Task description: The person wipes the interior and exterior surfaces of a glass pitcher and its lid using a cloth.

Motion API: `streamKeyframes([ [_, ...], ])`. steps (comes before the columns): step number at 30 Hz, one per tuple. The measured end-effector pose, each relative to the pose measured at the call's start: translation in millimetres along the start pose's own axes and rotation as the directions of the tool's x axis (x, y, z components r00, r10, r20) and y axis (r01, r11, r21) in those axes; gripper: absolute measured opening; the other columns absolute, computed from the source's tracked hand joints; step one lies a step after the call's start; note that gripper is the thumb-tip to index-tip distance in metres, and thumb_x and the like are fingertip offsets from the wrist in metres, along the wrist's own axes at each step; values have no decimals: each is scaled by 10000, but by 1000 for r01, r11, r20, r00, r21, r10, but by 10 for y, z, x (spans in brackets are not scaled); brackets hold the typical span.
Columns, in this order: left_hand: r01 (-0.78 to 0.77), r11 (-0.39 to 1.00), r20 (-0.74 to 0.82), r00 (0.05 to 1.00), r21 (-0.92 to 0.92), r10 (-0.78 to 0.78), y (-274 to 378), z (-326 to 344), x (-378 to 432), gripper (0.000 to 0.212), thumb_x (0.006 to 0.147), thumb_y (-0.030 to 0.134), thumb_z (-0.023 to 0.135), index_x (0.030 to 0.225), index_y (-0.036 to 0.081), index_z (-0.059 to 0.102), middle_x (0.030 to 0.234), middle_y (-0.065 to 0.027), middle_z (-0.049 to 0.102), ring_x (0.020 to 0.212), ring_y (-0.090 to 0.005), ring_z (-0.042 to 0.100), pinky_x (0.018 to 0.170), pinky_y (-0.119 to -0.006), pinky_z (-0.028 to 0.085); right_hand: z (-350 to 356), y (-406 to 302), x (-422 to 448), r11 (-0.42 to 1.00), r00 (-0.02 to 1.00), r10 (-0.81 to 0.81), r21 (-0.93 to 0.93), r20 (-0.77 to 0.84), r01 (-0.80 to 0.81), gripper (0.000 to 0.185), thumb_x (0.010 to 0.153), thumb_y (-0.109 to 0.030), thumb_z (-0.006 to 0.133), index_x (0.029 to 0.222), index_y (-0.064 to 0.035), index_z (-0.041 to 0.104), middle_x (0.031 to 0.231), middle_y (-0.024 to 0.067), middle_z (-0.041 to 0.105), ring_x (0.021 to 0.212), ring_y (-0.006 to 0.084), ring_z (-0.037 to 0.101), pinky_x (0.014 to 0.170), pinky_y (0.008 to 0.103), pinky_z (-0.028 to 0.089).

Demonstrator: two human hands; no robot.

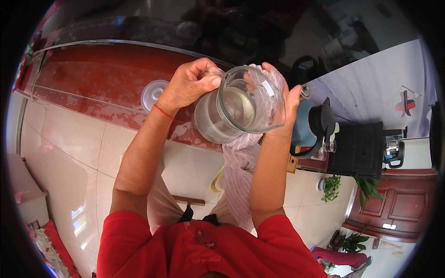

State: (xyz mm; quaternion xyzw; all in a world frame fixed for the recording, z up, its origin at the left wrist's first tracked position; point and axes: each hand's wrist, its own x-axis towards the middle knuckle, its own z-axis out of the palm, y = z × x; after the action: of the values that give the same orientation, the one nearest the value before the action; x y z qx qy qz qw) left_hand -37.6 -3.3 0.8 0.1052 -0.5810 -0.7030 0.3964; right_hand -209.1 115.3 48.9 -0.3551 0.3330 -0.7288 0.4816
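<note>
A large clear glass jug (222,114) is held tilted above the red cabinet top, its wide rim and spout toward me. My left hand (194,81) grips it at the upper left, where its glass handle seems to be. A striped, greyish-pink cloth (241,173) lies between the jug's right side and my right hand (285,107), which supports the jug through it; the cloth hangs down towards my lap. My right fingers show partly through the glass. A round translucent plastic lid (153,94) lies on the cabinet top, left of the jug.
A glossy black screen (156,27) stands behind the red cabinet top (104,69). To the right are a blue thermos jug with a black lid and handle (304,125), small glasses (323,151), a black box (358,149) and a glass kettle (393,151). Potted plants (332,187) stand lower right.
</note>
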Motion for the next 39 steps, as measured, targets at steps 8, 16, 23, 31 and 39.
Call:
streamKeyframes([
  [8, -8, 999, -36, 999, 35, 10, -41, 29, 19, 270, 809, 263, 729, 838, 42, 577, 785, 42, 569, 727, -31, 495, 677, -196, 447, -49, -67, -146, 920, 924, -190, -389, -332, 50, 315, 939, -218, 509, 1012, 66, 621, 922, 108, 662, 821, 168, 640, 757, 264, 511],
  [16, -20, 1000, -25, 1000, -1, 20, -80, 37, 28, 265, 802, 254, 738, 815, 52, 566, 740, 58, 524, 690, -27, 455, 634, -188, 419, -687, -42, 19, 996, 835, -74, -81, -545, 36, 335, 941, -255, 492, 1148, 2, 554, 1054, 114, 631, 951, 248, 616, 791, 389, 522],
  [23, 22, 1000, -15, 1000, 5, -21, 22, 40, -5, 286, 791, 269, 748, 804, 54, 559, 726, 63, 505, 679, -29, 440, 623, -187, 406, 34, -63, 326, 920, 969, 219, -308, -115, -244, 349, 937, -284, 516, 1056, 37, 588, 972, 142, 662, 832, 203, 650, 755, 307, 540],
  [31, -2, 1000, -47, 999, 31, 4, -2, 63, -3, 303, 781, 282, 757, 795, 52, 560, 725, 63, 502, 679, -33, 433, 630, -191, 409, 155, -85, 209, 974, 963, 204, 58, 178, -217, 575, 947, -466, 362, 1047, 62, 566, 964, 156, 647, 907, 268, 627, 817, 370, 508],
  [39, 13, 999, 8, 1000, 43, -14, -65, 9, -3, 317, 802, 307, 730, 927, 48, 597, 836, 42, 574, 774, -44, 496, 717, -205, 419, -34, -196, 139, 887, 993, -57, -461, -101, 4, 390, 918, -333, 533, 972, 45, 610, 858, 90, 652, 728, 125, 605, 652, 260, 491],
])
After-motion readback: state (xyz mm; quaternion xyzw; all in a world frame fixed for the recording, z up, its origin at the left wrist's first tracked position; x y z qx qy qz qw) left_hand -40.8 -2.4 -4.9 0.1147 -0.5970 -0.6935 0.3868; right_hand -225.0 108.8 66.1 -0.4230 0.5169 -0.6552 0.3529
